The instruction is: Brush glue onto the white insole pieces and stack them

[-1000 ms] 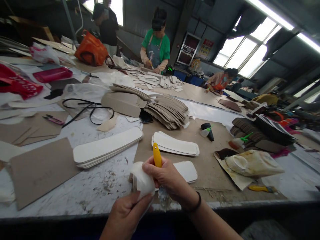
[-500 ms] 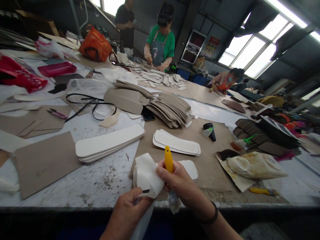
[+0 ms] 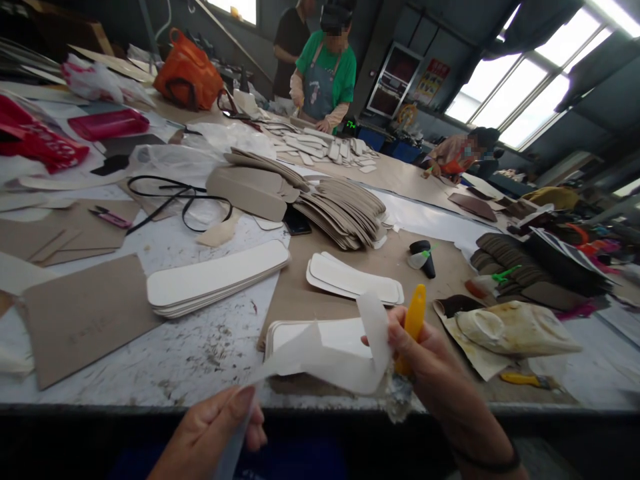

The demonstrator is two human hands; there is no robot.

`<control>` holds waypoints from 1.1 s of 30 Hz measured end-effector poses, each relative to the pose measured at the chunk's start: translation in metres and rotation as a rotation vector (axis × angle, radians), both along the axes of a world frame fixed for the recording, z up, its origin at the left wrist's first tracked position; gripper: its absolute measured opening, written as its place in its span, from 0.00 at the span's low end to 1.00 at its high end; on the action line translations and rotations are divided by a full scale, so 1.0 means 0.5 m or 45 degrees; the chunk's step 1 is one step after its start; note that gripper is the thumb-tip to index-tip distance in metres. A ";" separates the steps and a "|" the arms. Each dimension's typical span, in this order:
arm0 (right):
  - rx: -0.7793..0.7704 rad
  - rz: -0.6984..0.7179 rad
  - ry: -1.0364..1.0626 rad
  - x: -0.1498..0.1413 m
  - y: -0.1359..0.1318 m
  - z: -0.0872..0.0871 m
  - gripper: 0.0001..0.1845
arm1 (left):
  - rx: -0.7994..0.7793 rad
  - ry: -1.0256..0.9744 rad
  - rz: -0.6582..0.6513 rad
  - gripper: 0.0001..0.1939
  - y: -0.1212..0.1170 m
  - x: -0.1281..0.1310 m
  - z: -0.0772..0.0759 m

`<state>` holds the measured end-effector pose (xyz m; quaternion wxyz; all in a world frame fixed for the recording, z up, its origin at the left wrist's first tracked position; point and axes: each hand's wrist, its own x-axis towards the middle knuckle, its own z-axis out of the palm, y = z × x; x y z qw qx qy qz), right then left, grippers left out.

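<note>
My left hand (image 3: 215, 427) is closed, pinching one end of a thin, whitish, see-through strip (image 3: 295, 350) at the table's front edge. From there the strip runs, twisted, across to my right hand (image 3: 430, 353), where its other end curls up by the fingertips. That same hand grips a brush (image 3: 415, 323) by its yellow handle, bristles down and caked with pale residue. Behind the strip lies a stack of white rounded panels (image 3: 287, 330), partly covered by it. Further back, more white panels (image 3: 350, 279) lie on the brown board.
At left are a longer white stack (image 3: 220, 277) and a grey-brown sheet (image 3: 90, 320). Piled brown panels (image 3: 340, 207) stand mid-table. A stained plastic container (image 3: 515, 330) and another yellow-handled brush (image 3: 525, 380) lie at right. A co-worker in green (image 3: 325, 73) works across the table.
My hands have moved apart, right hand to the right with the brush, left hand down and left. The strip, bunched between them before, is now stretched out, uncovering more of the white stack.
</note>
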<state>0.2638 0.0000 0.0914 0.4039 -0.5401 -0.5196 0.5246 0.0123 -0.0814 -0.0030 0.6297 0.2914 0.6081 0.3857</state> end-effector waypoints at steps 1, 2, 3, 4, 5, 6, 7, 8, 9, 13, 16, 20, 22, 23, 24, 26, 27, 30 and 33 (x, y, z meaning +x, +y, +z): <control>-0.007 0.026 -0.064 0.014 -0.006 0.002 0.26 | -0.088 -0.099 0.089 0.32 0.001 -0.010 0.000; -0.021 0.064 -0.134 0.026 -0.011 0.004 0.26 | -0.175 -0.201 0.184 0.32 0.005 -0.018 0.001; -0.051 0.113 -0.204 0.034 -0.017 0.006 0.26 | -0.242 -0.291 0.274 0.33 0.010 -0.023 0.003; -0.095 0.174 -0.265 0.039 -0.022 0.009 0.25 | -0.288 -0.372 0.352 0.34 0.016 -0.025 0.005; -0.147 0.239 -0.309 0.039 -0.025 0.011 0.25 | -0.312 -0.443 0.412 0.35 0.024 -0.024 0.006; -0.195 0.309 -0.334 0.036 -0.027 0.014 0.25 | -0.317 -0.500 0.452 0.35 0.031 -0.022 0.008; -0.238 0.384 -0.340 0.029 -0.026 0.016 0.24 | -0.305 -0.542 0.466 0.35 0.039 -0.018 0.008; -0.276 0.463 -0.329 0.020 -0.023 0.016 0.23 | -0.289 -0.567 0.456 0.35 0.048 -0.013 0.008; -0.311 0.548 -0.310 0.008 -0.017 0.014 0.21 | -0.268 -0.571 0.426 0.34 0.056 -0.008 0.006; -0.393 0.859 -0.344 -0.048 0.029 -0.014 0.13 | -0.229 -0.395 0.197 0.30 0.086 0.006 -0.012; -0.346 0.934 -0.484 -0.084 0.072 -0.044 0.09 | -0.243 -0.309 0.110 0.29 0.103 0.005 -0.023; -0.237 0.965 -0.813 -0.115 0.111 -0.072 0.08 | -0.311 -0.268 0.026 0.25 0.117 -0.002 -0.023; -0.206 0.986 -0.954 -0.125 0.120 -0.080 0.09 | -0.346 -0.249 0.002 0.25 0.122 -0.002 -0.021; -0.196 0.993 -1.004 -0.129 0.122 -0.082 0.08 | -0.359 -0.240 -0.001 0.26 0.124 0.000 -0.019; -0.188 1.003 -1.042 -0.132 0.123 -0.084 0.07 | -0.370 -0.233 0.000 0.26 0.126 0.002 -0.017; -0.177 1.020 -1.097 -0.138 0.124 -0.086 0.06 | -0.386 -0.223 0.006 0.27 0.128 0.005 -0.012; -0.172 1.029 -1.116 -0.139 0.124 -0.085 0.06 | -0.390 -0.218 0.010 0.27 0.128 0.007 -0.008; -0.163 1.044 -1.156 -0.142 0.125 -0.084 0.06 | -0.388 -0.199 0.023 0.27 0.126 0.010 0.005; -0.143 1.057 -1.167 -0.143 0.126 -0.084 0.08 | -0.380 -0.173 0.012 0.26 0.123 0.011 0.008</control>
